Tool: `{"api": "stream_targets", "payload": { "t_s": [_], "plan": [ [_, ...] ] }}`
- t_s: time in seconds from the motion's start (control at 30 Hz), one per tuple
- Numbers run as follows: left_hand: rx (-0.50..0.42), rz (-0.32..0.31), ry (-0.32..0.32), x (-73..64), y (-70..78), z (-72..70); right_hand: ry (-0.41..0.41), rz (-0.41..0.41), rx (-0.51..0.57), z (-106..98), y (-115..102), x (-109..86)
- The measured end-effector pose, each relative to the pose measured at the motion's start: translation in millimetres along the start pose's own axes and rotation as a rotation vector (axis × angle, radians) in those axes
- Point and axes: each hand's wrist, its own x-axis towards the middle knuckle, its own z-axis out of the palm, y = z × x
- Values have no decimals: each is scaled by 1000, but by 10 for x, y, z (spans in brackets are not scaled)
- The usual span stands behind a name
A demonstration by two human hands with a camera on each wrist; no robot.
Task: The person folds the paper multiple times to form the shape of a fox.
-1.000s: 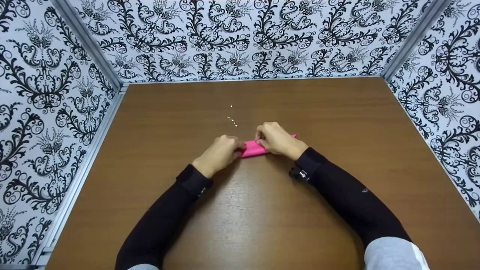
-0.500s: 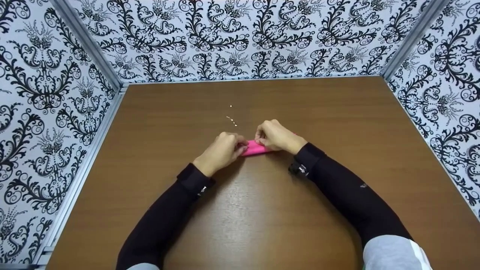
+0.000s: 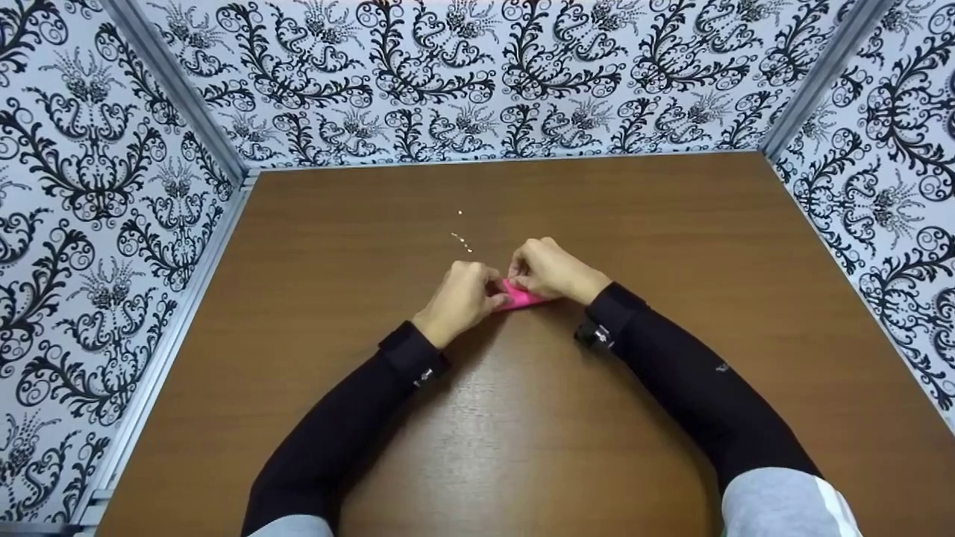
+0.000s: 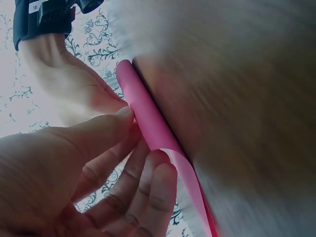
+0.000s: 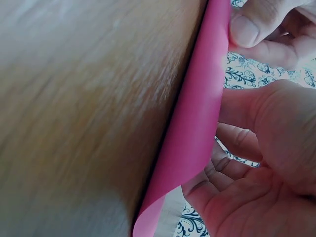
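Note:
A strip of bright pink paper point(image 3: 522, 298), curled over into a loose roll, lies low at the middle of the brown table. My left hand point(image 3: 461, 300) pinches its left part between thumb and fingers. Just to the right, my right hand point(image 3: 553, 270) grips the same roll, fingertips close to those of the left. In the left wrist view the paper point(image 4: 148, 113) forms a tube whose near end flares out into a flat flap. The right wrist view shows the curled paper point(image 5: 192, 113) with the thumbs behind its upper edge. Its far right end is hidden behind my right hand.
Several tiny white specks point(image 3: 462, 240) are scattered on the wooden table point(image 3: 477, 418) beyond the hands. Walls with a black-and-white scroll pattern point(image 3: 448, 82) and metal posts point(image 3: 179, 89) enclose the table at the back and both sides.
My left hand has slid right along the pink paper toward my right hand, so less of the roll shows between them. The right hand has barely moved.

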Motion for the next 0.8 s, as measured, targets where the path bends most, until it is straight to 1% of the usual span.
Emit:
{"api": "stream_targets", "payload": {
  "t_s": [0.13, 0.3, 0.33, 0.5, 0.53, 0.57, 0.67, 0.8],
  "plan": [
    [-9, -44, -8, 47, 8, 21, 8, -6, 3, -10, 4, -7],
    [-24, -99, -6, 62, 6, 50, 1, 3, 18, -2, 15, -10],
    [-25, -94, 2, 85, -84, 116, 1, 4, 18, 0, 15, -12],
    [2, -105, -6, 95, -89, 146, 1, 2, 24, 6, 13, -13],
    [6, -107, -12, 98, -87, 146, 0, 3, 25, 5, 11, -13],
    [10, -121, -24, 78, 3, 85, -2, 3, 27, 5, 13, -12],
    [18, -117, -43, 85, 10, 67, -2, 4, 27, 7, 19, -5],
    [30, -85, -52, 114, -10, 57, -2, 7, 25, 8, 31, 3]
  ]
}}
